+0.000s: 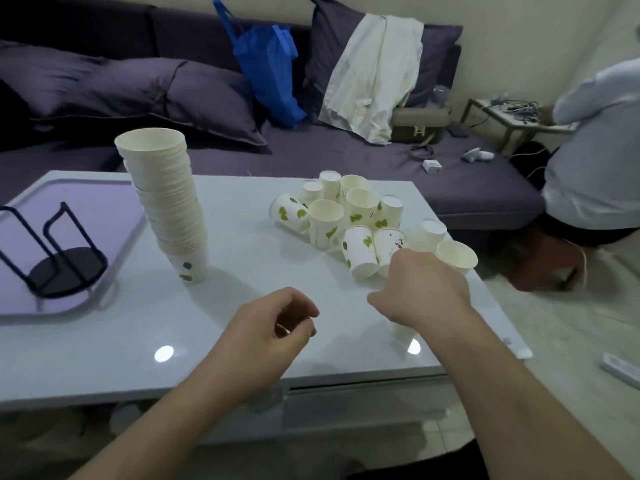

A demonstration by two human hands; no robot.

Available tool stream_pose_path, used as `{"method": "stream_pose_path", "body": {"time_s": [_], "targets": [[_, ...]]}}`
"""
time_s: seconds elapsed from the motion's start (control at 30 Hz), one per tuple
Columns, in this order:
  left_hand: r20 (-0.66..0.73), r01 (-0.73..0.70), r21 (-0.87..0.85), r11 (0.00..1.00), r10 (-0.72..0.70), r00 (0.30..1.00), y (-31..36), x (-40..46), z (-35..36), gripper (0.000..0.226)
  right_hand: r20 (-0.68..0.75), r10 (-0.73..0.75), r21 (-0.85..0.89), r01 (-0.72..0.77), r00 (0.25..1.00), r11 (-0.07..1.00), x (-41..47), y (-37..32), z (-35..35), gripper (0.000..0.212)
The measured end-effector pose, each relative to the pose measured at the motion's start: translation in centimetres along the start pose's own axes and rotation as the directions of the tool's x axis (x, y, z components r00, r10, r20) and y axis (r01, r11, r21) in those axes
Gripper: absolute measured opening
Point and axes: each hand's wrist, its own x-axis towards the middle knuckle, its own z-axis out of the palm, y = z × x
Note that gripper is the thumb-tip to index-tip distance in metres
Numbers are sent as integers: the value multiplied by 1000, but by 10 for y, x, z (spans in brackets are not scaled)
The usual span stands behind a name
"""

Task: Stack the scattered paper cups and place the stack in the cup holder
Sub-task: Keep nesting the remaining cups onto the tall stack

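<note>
Nearest the front edge of the glossy white surface [242,258], the left hand [266,327] hovers with fingers loosely curled and nothing in its grip. Just right of it, the right hand [426,289] reaches down over what looks like a white paper cup [401,332]; whether its grip has closed on it I cannot tell. The scattered cluster of white paper cups with green leaf prints [353,220] lies just beyond the right hand, toward the far right corner, some upright, some tipped, so the right hand is nearer. The tall leaning stack of white paper cups [169,202] stands upright left of centre, and the black wire cup holder [59,258] sits on a tray at the left edge.
</note>
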Motion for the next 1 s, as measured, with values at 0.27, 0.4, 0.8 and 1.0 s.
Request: {"method": "stream_pose_path", "body": {"time_s": [0.27,0.4,0.8,1.0], "targets": [[31,-18,-26,999,18,999,-3,-2,9,43,113,-208,281,170,972,944,-1,-9,-5,12],[83,32,-2,999,-31,996,-3,3,15,79,106,-459,551,332,882,765,-10,-21,-8,23],[61,150,-36,988,-148,987,0,5,19,48,-45,-12,230,22,999,973,42,34,16,57],[63,142,-66,988,-138,988,0,5,19,44,59,3,202,-15,998,979,59,45,34,67]]}}
